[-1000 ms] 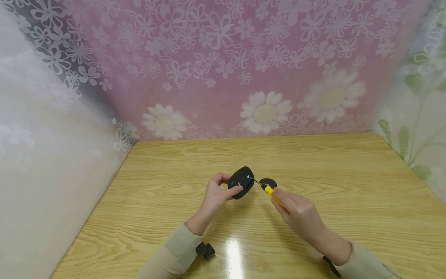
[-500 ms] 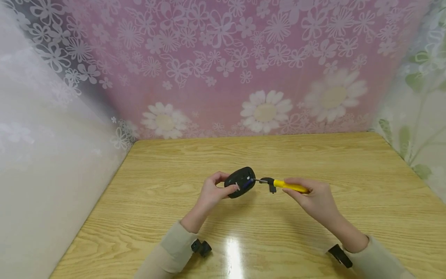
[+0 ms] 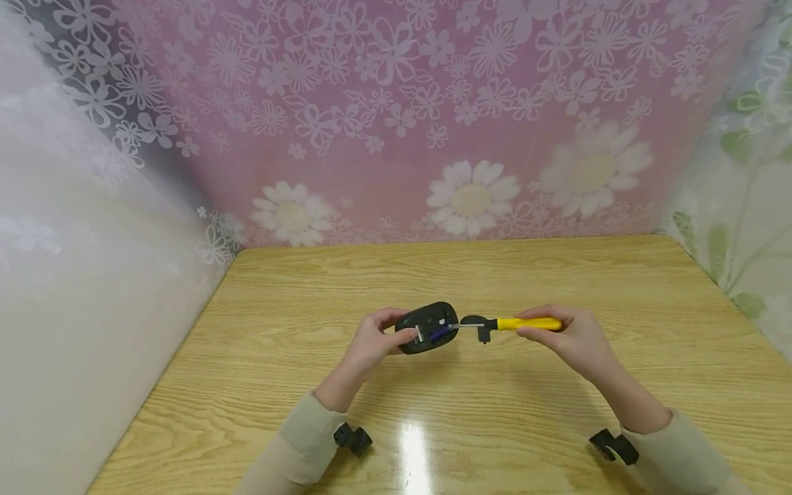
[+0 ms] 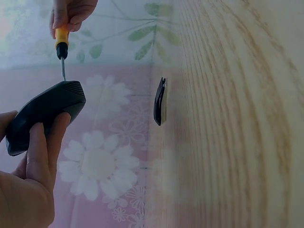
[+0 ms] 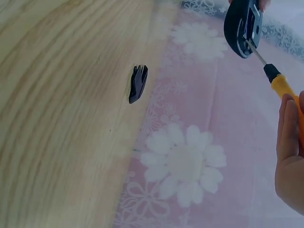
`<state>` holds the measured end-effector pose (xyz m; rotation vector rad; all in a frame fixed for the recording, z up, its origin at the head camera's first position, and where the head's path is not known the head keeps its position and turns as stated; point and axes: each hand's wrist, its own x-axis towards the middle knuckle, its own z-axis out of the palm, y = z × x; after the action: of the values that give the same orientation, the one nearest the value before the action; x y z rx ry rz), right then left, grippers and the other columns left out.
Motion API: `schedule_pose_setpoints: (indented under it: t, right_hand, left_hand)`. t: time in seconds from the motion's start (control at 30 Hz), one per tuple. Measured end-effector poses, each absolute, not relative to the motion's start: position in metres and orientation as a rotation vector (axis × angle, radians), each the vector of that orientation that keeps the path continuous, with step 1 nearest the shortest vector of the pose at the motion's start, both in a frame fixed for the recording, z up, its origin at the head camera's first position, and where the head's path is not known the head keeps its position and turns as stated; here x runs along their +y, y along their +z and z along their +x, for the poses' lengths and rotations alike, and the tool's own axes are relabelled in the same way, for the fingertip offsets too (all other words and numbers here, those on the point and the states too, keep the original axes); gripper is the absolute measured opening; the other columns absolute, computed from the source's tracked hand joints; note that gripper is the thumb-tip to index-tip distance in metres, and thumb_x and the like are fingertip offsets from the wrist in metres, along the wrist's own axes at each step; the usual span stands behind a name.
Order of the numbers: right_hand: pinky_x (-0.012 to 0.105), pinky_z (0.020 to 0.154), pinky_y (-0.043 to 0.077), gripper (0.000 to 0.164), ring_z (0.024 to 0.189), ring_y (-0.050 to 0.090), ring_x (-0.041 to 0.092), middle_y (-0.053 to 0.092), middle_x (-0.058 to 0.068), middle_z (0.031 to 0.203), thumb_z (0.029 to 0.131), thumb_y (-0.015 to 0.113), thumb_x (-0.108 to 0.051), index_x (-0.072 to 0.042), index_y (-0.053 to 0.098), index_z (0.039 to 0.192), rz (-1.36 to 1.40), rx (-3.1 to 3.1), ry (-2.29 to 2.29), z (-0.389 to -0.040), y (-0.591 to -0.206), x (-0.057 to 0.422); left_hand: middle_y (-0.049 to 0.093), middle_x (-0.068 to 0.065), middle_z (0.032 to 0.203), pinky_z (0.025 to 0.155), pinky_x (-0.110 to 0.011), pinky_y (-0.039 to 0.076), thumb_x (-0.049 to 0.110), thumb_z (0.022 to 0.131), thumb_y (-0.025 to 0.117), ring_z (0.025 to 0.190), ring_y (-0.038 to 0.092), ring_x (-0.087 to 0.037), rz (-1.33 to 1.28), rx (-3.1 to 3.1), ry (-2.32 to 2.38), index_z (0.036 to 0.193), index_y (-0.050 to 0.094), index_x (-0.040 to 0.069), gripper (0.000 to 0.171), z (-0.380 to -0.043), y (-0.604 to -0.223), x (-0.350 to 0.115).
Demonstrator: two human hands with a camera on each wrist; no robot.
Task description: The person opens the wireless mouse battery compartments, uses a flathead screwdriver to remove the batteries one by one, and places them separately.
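My left hand grips a black computer mouse above the table, thumb across its underside, which faces me. In that underside a dark blue battery lies in an uncovered compartment. A yellow-handled screwdriver is held by my right hand, its shaft pointing left. Its tip sits at the end of the battery compartment, as the right wrist view also shows on the mouse. Behind the shaft, a black battery cover lies on the table; the left wrist view shows the cover edge-on.
The wood-grain table spreads beneath both hands. A pink flowered backdrop rises at its far edge, with pale panels at both sides. Black wrist mounts sit by both sleeves.
My right hand has swung right and up, bringing the screwdriver from slanted to nearly level, its tip still at the mouse. The left hand has turned the mouse's underside more toward me.
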<state>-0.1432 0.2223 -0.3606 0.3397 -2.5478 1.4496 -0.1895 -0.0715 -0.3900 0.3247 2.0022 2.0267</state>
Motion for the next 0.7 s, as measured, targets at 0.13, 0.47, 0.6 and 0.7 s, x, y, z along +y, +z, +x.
schedule_pose_setpoints:
  t: [0.13,0.47,0.6,0.7]
  right_hand:
    - [0.022,0.051,0.048,0.032,0.059,0.055,0.009,0.058,0.021,0.098,0.078,0.068,-0.016,0.007,0.064,0.099,0.294,-2.566,1.607,-0.147,-0.361,0.227]
    - [0.023,0.067,0.052,0.023,0.073,0.063,0.014,0.060,0.007,0.097,0.079,0.066,-0.008,0.005,0.065,0.098,0.322,-2.470,1.895,-0.154,-0.367,0.235]
    - [0.023,0.068,0.052,0.018,0.074,0.063,0.014,0.060,0.002,0.095,0.080,0.065,-0.008,-0.001,0.067,0.096,0.337,-2.451,1.942,-0.155,-0.368,0.237]
    - [0.023,0.068,0.052,0.016,0.074,0.063,0.014,0.060,0.001,0.094,0.080,0.064,-0.007,-0.004,0.068,0.095,0.348,-2.439,1.971,-0.156,-0.369,0.238]
  left_hand:
    - [0.052,-0.016,0.101,0.067,-0.034,0.053,0.000,0.080,0.061,0.084,0.057,-0.020,0.337,1.952,2.043,0.113,0.052,-0.009,0.035,-0.190,-0.391,-0.073]
    - [0.051,-0.013,0.099,0.069,-0.035,0.052,-0.002,0.082,0.058,0.085,0.056,-0.019,0.345,1.848,2.063,0.113,0.051,-0.011,0.033,-0.190,-0.389,-0.075]
    - [0.051,-0.012,0.099,0.069,-0.035,0.052,-0.002,0.082,0.057,0.086,0.055,-0.019,0.366,1.799,2.075,0.113,0.050,-0.012,0.034,-0.191,-0.390,-0.076]
    - [0.050,-0.011,0.099,0.069,-0.034,0.052,-0.002,0.082,0.056,0.086,0.055,-0.019,0.385,1.771,2.077,0.114,0.048,-0.013,0.035,-0.192,-0.390,-0.077]
